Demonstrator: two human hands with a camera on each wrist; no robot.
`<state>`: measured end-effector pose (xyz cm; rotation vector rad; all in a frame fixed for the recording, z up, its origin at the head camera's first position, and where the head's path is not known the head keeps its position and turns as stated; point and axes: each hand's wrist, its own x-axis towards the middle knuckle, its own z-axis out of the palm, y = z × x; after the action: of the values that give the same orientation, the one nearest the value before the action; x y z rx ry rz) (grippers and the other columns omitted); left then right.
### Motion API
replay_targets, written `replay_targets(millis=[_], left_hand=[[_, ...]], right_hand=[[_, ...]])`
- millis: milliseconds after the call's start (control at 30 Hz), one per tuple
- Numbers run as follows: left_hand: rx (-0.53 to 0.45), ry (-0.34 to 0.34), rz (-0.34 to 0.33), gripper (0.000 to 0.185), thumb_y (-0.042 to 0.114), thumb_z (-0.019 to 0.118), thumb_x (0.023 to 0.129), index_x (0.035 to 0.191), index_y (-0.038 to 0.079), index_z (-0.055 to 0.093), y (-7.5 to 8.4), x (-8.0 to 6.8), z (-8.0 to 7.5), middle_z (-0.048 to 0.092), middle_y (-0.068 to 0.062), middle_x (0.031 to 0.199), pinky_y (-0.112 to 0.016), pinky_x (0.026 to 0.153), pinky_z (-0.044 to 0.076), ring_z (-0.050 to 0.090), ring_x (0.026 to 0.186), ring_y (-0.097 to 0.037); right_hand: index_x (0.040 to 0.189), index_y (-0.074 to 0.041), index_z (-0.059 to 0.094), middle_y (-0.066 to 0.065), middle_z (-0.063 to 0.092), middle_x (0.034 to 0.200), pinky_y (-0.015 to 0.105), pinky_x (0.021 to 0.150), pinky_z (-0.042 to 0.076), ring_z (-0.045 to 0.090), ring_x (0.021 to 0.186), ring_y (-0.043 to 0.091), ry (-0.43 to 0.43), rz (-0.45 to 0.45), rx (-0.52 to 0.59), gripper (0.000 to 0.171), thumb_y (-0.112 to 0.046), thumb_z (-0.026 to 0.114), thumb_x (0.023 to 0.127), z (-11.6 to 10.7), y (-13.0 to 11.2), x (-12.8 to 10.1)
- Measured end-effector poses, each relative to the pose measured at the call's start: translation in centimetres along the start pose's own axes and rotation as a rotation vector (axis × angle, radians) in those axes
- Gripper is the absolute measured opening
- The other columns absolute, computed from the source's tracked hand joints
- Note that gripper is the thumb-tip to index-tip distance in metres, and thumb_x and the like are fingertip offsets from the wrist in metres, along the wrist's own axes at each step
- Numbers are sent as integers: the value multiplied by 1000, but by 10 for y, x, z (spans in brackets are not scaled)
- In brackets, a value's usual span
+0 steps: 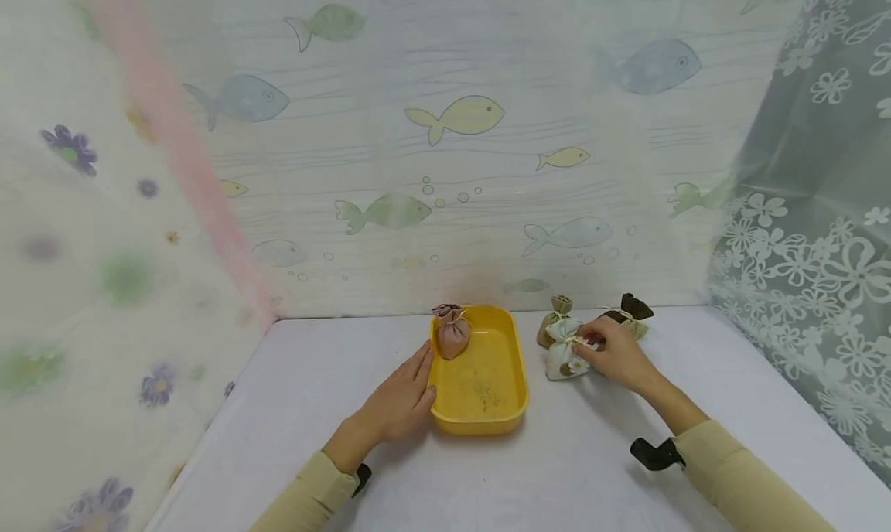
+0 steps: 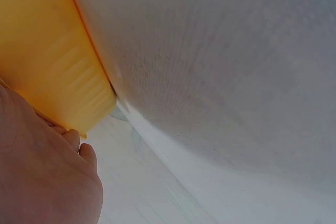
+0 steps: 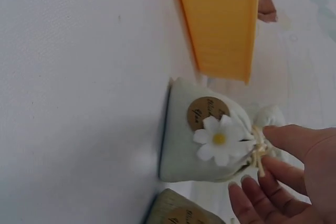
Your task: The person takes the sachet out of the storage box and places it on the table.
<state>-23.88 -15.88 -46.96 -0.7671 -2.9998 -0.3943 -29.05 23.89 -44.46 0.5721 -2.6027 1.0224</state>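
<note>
A yellow tray (image 1: 482,427) stands mid-table, and a pink tied pouch (image 1: 452,334) sits in its far left corner. My left hand (image 1: 426,373) lies flat against the tray's left wall with straight fingers; the left wrist view shows that hand (image 2: 47,182) beside the tray (image 2: 47,66). Right of the tray, my right hand (image 1: 583,340) pinches the tied neck of a white pouch (image 1: 562,359). In the right wrist view, thumb and fingers of the right hand (image 3: 257,158) close on the string knot of the white pouch (image 3: 199,140), which bears a daisy and a round label.
Behind the white pouch lie an olive pouch (image 1: 554,318) and a brown-topped pouch (image 1: 632,311). The table (image 1: 557,478) is covered in white cloth. A fish-print curtain (image 1: 452,168) closes the back, and flowered curtains hang at the left and right (image 1: 807,246).
</note>
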Motion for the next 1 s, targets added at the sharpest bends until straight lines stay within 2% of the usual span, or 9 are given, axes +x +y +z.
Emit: replay_targets(millis=[133,267,400,500,633,767,1000], left_hand=[[0,2,0,64,31,34,110,162,-2,16,0,0,0,8,-12,172,-44,126,19,13,157,-24],[-2,-3,-3,65,32,34,110,162,-2,16,0,0,-1,7,-11,172,-44,126,19,13,157,-25],[-7,-4,-3,65,32,34,110,162,-2,17,1,-1,-1,8,-11,172,-44,126,19,14,157,-25],[-10,-2,-3,64,32,34,110,162,-2,17,0,0,0,8,-11,172,-44,126,19,14,157,-25],[-7,-4,-3,64,32,33,110,162,-2,16,0,0,0,7,-11,172,-44,126,19,14,157,-24],[-12,-6,-3,64,32,33,110,162,-2,16,0,0,0,7,-12,172,-43,126,19,13,157,-24],[-19,-5,2,65,32,33,110,162,-2,16,-1,0,1,7,-11,172,-43,126,19,14,157,-24]], right_hand=[[107,9,70,22,65,102,29,71,56,64,91,34,1,-25,-1,26,-7,78,88,-8,-4,-2],[110,8,70,19,66,102,30,70,55,63,91,33,-1,-31,-19,28,-8,79,89,-15,-14,-4],[112,5,70,15,67,102,35,72,56,62,90,30,1,-58,-53,29,-12,79,89,-18,-33,1],[116,2,70,15,68,109,37,77,57,62,94,28,-37,-58,-28,31,-14,77,92,-17,-50,9],[123,0,67,14,66,117,42,86,57,62,102,29,-110,-61,64,34,-16,74,94,-8,-72,26],[127,2,64,16,67,119,48,90,57,62,106,33,-168,-94,100,40,-17,75,93,4,-90,46],[136,2,57,20,63,127,51,99,54,61,116,38,-286,-56,140,49,-19,73,95,31,-102,80]])
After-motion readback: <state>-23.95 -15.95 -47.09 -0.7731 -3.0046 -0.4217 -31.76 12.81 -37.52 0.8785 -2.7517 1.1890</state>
